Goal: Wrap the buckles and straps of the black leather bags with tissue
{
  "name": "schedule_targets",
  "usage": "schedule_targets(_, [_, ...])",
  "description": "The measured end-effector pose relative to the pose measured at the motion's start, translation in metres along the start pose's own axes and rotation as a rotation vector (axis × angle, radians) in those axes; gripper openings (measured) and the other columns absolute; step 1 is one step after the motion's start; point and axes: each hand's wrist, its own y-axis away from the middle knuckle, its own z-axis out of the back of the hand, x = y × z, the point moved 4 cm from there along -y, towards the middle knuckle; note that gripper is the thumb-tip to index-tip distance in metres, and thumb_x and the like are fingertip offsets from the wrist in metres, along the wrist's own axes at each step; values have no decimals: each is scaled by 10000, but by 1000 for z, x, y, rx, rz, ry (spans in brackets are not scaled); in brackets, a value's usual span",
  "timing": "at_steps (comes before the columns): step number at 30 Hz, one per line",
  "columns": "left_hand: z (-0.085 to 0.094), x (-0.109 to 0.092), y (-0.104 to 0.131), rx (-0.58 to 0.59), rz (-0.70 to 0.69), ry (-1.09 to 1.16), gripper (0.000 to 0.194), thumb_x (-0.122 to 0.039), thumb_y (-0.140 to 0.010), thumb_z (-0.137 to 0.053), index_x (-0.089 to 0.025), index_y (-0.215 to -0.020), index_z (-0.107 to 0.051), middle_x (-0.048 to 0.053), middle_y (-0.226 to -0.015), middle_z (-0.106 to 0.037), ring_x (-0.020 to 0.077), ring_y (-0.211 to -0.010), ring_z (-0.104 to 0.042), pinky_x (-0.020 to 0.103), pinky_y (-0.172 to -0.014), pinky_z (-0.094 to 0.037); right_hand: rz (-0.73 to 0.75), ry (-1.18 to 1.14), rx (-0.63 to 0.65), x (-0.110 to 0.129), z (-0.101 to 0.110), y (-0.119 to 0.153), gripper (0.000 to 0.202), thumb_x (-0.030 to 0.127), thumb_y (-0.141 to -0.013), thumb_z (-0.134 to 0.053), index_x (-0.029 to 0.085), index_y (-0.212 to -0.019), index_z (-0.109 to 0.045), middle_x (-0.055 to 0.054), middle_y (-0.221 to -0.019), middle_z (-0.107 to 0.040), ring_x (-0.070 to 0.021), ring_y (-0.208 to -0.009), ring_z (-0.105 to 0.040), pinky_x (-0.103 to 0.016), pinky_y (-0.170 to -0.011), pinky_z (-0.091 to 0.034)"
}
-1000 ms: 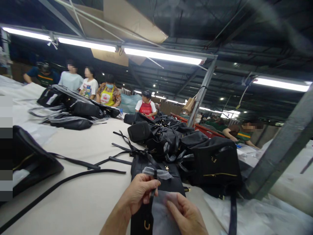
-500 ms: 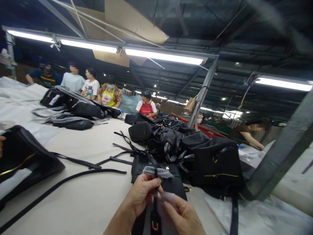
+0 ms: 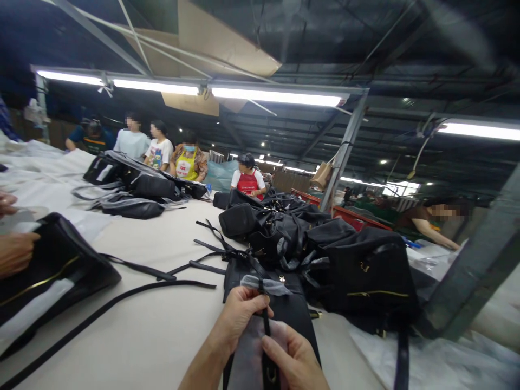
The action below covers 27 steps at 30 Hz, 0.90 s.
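A black bag (image 3: 298, 306) lies on the table in front of me, with a narrow black strap (image 3: 266, 322) running up its middle toward a wrapped handle (image 3: 270, 285). My left hand (image 3: 246, 311) pinches the strap just below that handle. Lower down, my right hand (image 3: 294, 355) is closed with its thumb on the strap and a translucent wrapping sheet (image 3: 247, 352) under its fingers. The sheet lies beneath the strap. A gold buckle (image 3: 272, 372) shows at the strap's lower end, close to my right thumb.
Black bags (image 3: 280, 227) are heaped ahead; one with a gold zip (image 3: 371, 271) stands at right beside a metal post (image 3: 467, 271). At left a co-worker's hands (image 3: 18, 252) hold another bag (image 3: 60, 265). Long straps (image 3: 122, 303) cross the pale table (image 3: 162, 336). Several people stand beyond.
My right hand has moved left and up onto the strap, from beside it. The sheet now spreads left beneath the strap. At left the co-worker's hands have come further into view.
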Motion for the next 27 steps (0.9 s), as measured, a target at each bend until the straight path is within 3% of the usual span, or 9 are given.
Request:
schedule_targets(6, [14,16,28,53,154,17,519,-625,-643,-749,-122,-760,-692,43,-620,-664,148,-527,-568,253,-528,-427,12,-80,-31,5,5,2,450,457,-633,-840,159,-955,-741,-49,-729,-757,-200,-630,-692,-283,-612,-519])
schedule_targets(9, [15,33,51,99,208,100,517,-592,-616,-793,-116,-789,-691,51,-674,-668,152,-583,-589,246,-556,-429,12,-48,-60,9,3,8,439,452,-628,-839,155,-935,-740,-50,-739,-753,-211,-671,-693,-295,-643,-524])
schedule_targets(13, [16,44,66,7,118,115,433,-489,-569,-863,-118,-712,-691,17,-671,-645,120,-598,-549,216,-566,-395,5,58,-104,14,-1,16,431,517,-641,-802,163,-875,-732,-33,-743,-723,-207,-741,-657,-278,-654,-503])
schedule_targets(16, [16,47,71,-45,94,113,389,-437,-556,-878,-121,-603,-657,-18,-575,-591,107,-560,-511,214,-559,-375,25,229,-108,18,-2,19,442,589,-674,-727,151,-739,-711,-4,-649,-649,-155,-639,-562,-249,-599,-442])
schedule_targets(19, [17,53,78,-47,111,138,386,-440,-549,-875,-128,-651,-673,-17,-593,-613,121,-580,-538,226,-591,-395,41,363,-86,21,-4,20,414,556,-678,-706,146,-646,-658,15,-589,-579,-130,-585,-481,-244,-564,-383])
schedule_targets(27, [15,78,95,-70,187,271,424,-475,-530,-867,-162,-713,-647,-12,-586,-638,145,-589,-596,238,-610,-422,7,436,-76,14,-3,21,328,474,-678,-676,159,-647,-593,29,-580,-529,-125,-566,-439,-250,-546,-350])
